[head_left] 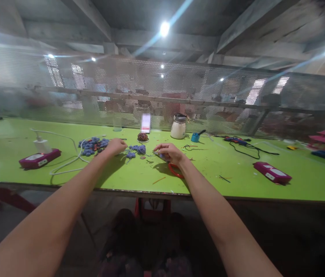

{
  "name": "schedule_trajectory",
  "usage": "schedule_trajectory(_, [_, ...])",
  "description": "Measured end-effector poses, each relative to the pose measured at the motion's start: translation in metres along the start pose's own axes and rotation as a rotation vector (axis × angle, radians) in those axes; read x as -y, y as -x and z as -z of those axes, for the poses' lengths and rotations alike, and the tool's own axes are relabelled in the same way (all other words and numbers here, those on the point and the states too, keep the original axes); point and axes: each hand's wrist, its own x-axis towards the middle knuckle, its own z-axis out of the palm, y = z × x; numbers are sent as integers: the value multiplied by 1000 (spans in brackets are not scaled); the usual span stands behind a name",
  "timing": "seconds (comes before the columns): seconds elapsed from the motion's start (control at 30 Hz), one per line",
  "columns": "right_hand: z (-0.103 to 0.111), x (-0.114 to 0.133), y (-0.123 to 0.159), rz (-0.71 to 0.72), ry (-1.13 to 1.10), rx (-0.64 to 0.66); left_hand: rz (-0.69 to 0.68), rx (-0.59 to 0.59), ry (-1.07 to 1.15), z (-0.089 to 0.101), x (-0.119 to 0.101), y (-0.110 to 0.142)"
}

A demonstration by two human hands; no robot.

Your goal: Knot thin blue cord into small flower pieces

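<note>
My left hand [116, 146] is closed in a pinch beside the pile of blue-purple yarn pieces [93, 146]; what its fingertips hold is too small to tell. More blue-purple yarn pieces [137, 149] lie just right of it, between the two hands. My right hand [170, 152] is closed around scissors, their thin blade pointing left from the fingers and the red handle loop [175, 170] showing under the palm. Loose thread ends and scraps are scattered around both hands on the green table [139, 177].
Behind the hands stand a multicoloured yarn ball [142, 137], a lit phone [145, 123], a white jug [179, 127] and a blue cup-like container [195, 137]. Purple power sockets [39, 159] sit at left and right [272, 173]. White and dark cords [249, 145] cross the table.
</note>
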Motion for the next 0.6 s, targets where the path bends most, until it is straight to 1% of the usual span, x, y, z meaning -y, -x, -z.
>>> schedule_trajectory(0.13, [-2,1,1,4,22,77,-63,-39,-16,-3,6,1])
schedule_trajectory(0.27, [-3,1,1,9,41,140,-91,-22,18,-15,14,10])
schedule_trajectory(0.37, [-3,0,1,5,50,186,-98,-12,-20,-21,16,16])
schedule_trajectory(0.5, [-3,-1,0,12,65,183,-112,-22,-149,-23,13,25])
schedule_trajectory(0.6, [-2,-1,-1,6,53,161,-80,-48,-133,-24,9,31])
